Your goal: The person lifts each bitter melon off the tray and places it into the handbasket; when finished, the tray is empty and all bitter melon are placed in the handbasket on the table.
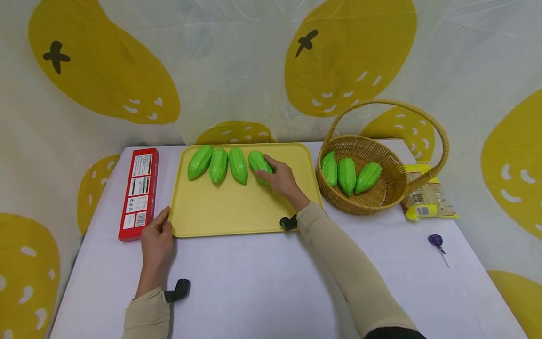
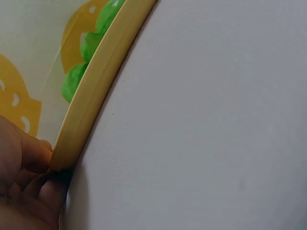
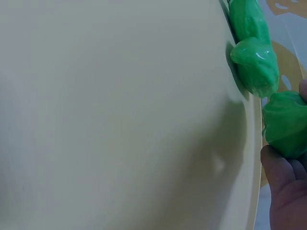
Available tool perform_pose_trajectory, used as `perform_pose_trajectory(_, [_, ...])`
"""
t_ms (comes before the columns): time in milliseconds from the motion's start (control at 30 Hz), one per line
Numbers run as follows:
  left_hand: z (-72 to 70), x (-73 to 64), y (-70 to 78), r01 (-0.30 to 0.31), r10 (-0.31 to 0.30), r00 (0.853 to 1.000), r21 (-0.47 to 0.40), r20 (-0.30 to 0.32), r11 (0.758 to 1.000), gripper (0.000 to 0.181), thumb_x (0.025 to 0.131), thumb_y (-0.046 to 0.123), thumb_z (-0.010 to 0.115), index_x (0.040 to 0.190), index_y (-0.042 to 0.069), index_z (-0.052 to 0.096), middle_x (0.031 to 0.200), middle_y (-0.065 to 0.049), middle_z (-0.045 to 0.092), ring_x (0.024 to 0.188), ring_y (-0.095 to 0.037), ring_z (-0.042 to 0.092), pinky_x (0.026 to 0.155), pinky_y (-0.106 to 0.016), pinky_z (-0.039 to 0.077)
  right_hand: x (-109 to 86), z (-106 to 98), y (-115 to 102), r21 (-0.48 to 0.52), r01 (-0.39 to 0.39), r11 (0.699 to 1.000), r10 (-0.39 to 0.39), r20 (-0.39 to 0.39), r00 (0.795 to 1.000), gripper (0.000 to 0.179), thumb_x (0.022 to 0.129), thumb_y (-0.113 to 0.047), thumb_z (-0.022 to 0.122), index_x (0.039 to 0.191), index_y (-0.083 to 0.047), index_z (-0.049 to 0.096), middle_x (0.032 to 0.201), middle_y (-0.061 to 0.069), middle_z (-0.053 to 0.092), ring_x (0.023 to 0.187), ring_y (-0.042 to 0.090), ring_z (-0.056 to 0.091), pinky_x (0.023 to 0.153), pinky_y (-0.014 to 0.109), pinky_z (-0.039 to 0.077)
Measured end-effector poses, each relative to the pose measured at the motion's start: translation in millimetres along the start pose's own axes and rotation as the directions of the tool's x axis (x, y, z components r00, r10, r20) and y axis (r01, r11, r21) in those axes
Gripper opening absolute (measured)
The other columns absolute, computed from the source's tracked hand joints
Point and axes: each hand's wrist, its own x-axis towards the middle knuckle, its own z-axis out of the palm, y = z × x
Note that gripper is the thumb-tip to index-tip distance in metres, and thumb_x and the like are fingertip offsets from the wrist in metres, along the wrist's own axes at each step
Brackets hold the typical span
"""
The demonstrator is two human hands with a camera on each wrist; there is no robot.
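My right hand (image 1: 280, 176) holds a green star fruit (image 1: 259, 161) between thumb and fingers, over the back right part of a yellow tray (image 1: 220, 209). In the right wrist view, that star fruit (image 3: 287, 124) hangs above the tray's rim, its shadow falling on the tray. Three more star fruits (image 1: 218, 165) lie side by side to its left along the tray's back. At the front left corner, my left hand (image 1: 156, 240) grips the tray's edge; the left wrist view shows the thumb (image 2: 36, 155) against the rim and the other fingers beneath.
Right of the tray stands a wicker basket (image 1: 383, 197) with a tall handle, holding three star fruits (image 1: 347, 176). Behind its right side lies a yellow-and-clear packet (image 1: 427, 200). A purple lollipop (image 1: 436, 241) is farther forward. A red box (image 1: 139, 193) lies left of the tray.
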Motion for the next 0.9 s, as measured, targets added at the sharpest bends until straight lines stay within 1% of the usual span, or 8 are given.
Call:
perform_pose_trajectory(167, [0.1, -0.5, 0.9, 0.005, -0.005, 1.0, 0.003, -0.001, 1.0, 0.048, 0.109, 0.019, 0.043, 0.156, 0.024, 0.04, 0.161, 0.001, 0.045, 0.146, -0.024, 0.047, 0.113, -0.041, 0.049, -5.8, -2.0, -1.8, 0.025, 0.0, 1.0, 0.0, -0.004, 1.0, 0.071, 0.097, -0.036, 0.07, 0.157, -0.013, 0.041, 0.156, 0.016, 0.05, 0.135, 0.03, 0.055, 0.111, 0.046, 0.049])
perform_pose_trajectory(333, [0.4, 0.0, 0.1, 0.0, 0.0, 1.0, 0.003, -0.004, 1.0, 0.048, 0.109, 0.018, 0.043, 0.156, 0.023, 0.041, 0.161, 0.001, 0.045, 0.146, -0.023, 0.048, 0.113, -0.037, 0.05, -12.6, -6.6, -4.6, 0.019, -0.001, 1.0, 0.002, -0.009, 1.0, 0.072, 0.096, -0.041, 0.069, 0.157, -0.015, 0.041, 0.157, 0.014, 0.049, 0.136, 0.029, 0.055, 0.111, 0.045, 0.049])
perform_pose_trajectory(533, [0.3, 0.1, -0.6, -0.011, 0.011, 1.0, 0.008, -0.009, 1.0, 0.047, 0.109, 0.018, 0.043, 0.156, 0.023, 0.041, 0.161, 0.001, 0.046, 0.146, -0.023, 0.048, 0.113, -0.038, 0.049, -23.1, -14.9, -8.3, 0.041, 0.0, 0.999, 0.001, -0.022, 1.0, 0.072, 0.096, -0.042, 0.069, 0.157, -0.015, 0.042, 0.155, 0.016, 0.051, 0.131, 0.03, 0.057, 0.108, 0.046, 0.051])
perform_pose_trajectory(667, [0.1, 0.1, -0.3, -0.005, 0.005, 1.0, 0.006, -0.006, 1.0, 0.047, 0.109, 0.019, 0.043, 0.156, 0.024, 0.041, 0.161, 0.001, 0.046, 0.146, -0.023, 0.048, 0.112, -0.037, 0.05, -28.9, -19.8, -5.7, 0.057, -0.002, 0.998, 0.004, -0.038, 0.999, 0.072, 0.096, -0.044, 0.069, 0.157, -0.016, 0.042, 0.154, 0.016, 0.052, 0.128, 0.03, 0.058, 0.106, 0.047, 0.052])
perform_pose_trajectory(900, [0.4, -0.1, 1.5, 0.017, -0.017, 1.0, -0.005, -0.003, 1.0, 0.047, 0.109, 0.02, 0.043, 0.156, 0.025, 0.041, 0.161, 0.002, 0.045, 0.146, -0.022, 0.047, 0.111, -0.035, 0.051, -39.0, -26.1, -2.0, 0.075, -0.002, 0.997, 0.007, -0.07, 0.998, 0.072, 0.094, -0.047, 0.07, 0.156, -0.019, 0.044, 0.155, 0.014, 0.051, 0.133, 0.029, 0.057, 0.108, 0.048, 0.051])
